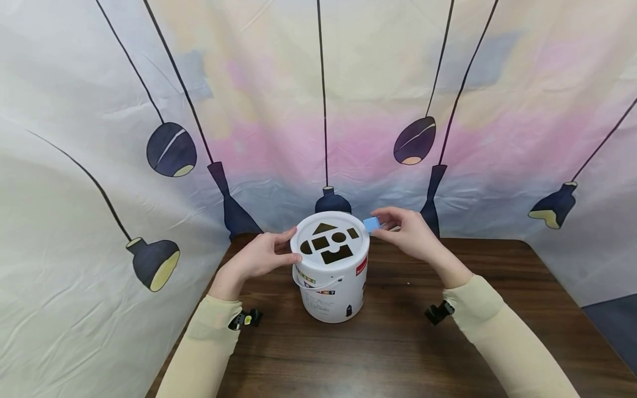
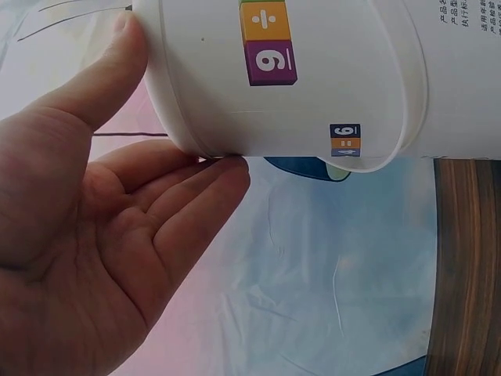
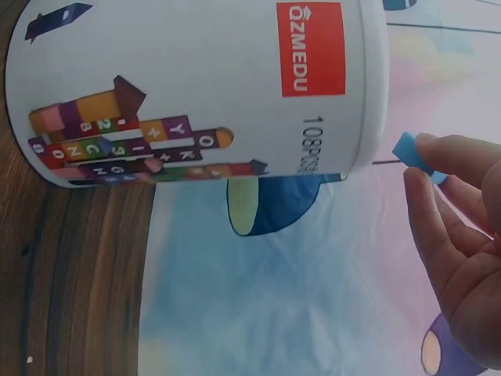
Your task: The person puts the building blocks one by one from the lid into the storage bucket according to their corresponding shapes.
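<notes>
A white bucket [image 1: 325, 301] stands upright on the table, its white lid [image 1: 301, 237] cut with several shaped holes: a triangle, a circle, rectangles, a half-round and a notched block. My left hand [image 1: 259, 254] steadies it, thumb and fingers spread against the lid's left rim; the left wrist view has those fingertips [image 2: 235, 168] right at the rim. Between thumb and fingers my right hand [image 1: 410, 235] pinches a small light-blue block [image 1: 371, 224], just off the lid's right edge and near rim height. In the right wrist view the blue block [image 3: 409, 150] is partly hidden by the fingers.
The dark wooden table [image 1: 398, 354] extends around the bucket. A thin white carrying handle [image 1: 308, 286] hangs down the bucket's front. Behind the table's back edge hangs a cloth backdrop [image 1: 373, 72] printed with lamps. A small black device is worn at each wrist.
</notes>
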Demonstrator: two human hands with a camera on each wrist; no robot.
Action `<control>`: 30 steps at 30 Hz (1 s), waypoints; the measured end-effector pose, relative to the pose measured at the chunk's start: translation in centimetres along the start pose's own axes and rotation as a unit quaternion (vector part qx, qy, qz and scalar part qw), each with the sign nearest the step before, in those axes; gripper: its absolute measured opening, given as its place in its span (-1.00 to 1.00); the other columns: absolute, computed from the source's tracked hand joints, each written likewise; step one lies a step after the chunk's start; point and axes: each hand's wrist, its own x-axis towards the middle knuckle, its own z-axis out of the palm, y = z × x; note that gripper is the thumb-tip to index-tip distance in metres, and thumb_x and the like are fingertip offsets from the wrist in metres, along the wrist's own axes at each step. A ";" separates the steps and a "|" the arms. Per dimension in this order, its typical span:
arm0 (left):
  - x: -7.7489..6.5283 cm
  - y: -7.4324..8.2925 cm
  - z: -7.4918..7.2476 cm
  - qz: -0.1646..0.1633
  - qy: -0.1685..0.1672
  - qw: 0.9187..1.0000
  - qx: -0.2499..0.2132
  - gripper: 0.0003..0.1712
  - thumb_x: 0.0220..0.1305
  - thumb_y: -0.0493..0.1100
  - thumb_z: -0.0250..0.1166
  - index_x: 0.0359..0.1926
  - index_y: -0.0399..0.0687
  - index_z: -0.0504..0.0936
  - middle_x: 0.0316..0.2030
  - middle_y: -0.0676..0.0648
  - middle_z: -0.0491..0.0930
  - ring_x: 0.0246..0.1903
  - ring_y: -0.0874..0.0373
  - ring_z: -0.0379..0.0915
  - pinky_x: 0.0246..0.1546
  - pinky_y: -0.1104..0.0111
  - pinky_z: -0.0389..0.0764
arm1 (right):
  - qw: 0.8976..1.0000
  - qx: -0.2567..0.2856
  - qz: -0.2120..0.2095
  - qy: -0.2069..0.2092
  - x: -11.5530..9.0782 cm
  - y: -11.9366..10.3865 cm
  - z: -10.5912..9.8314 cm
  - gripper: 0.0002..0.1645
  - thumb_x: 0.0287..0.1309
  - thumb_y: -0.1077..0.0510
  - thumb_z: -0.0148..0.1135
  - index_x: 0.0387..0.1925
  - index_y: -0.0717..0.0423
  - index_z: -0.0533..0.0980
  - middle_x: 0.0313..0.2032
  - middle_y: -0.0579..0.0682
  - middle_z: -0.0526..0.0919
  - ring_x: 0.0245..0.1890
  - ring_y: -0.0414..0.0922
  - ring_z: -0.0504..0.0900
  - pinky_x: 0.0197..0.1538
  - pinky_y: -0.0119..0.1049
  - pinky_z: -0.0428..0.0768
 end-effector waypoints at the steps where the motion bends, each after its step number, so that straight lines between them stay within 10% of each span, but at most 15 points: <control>1: 0.0 0.0 0.0 0.000 0.000 1.000 0.001 0.01 0.39 0.19 0.49 0.66 0.01 0.23 0.57 -0.16 0.27 0.55 -0.13 0.19 0.44 -0.08 0.40 | 1.000 -0.001 -0.001 -0.001 0.2 -0.1 0.1 -0.52 0.31 0.09 0.55 0.22 0.06 0.69 -0.15 -0.03 0.80 -0.14 -0.08 0.75 -0.07 -0.07 0.71; 30: 0.1 -0.4 0.0 0.000 0.000 1.000 0.006 0.02 0.38 0.23 0.48 0.67 0.03 0.22 0.57 -0.18 0.29 0.54 -0.14 0.22 0.41 -0.08 0.44 | 0.987 -0.140 -0.025 -0.080 3.2 -2.8 2.5 -0.50 0.41 0.08 0.44 0.27 0.24 0.66 -0.17 0.03 0.75 -0.17 -0.06 0.73 -0.10 -0.08 0.73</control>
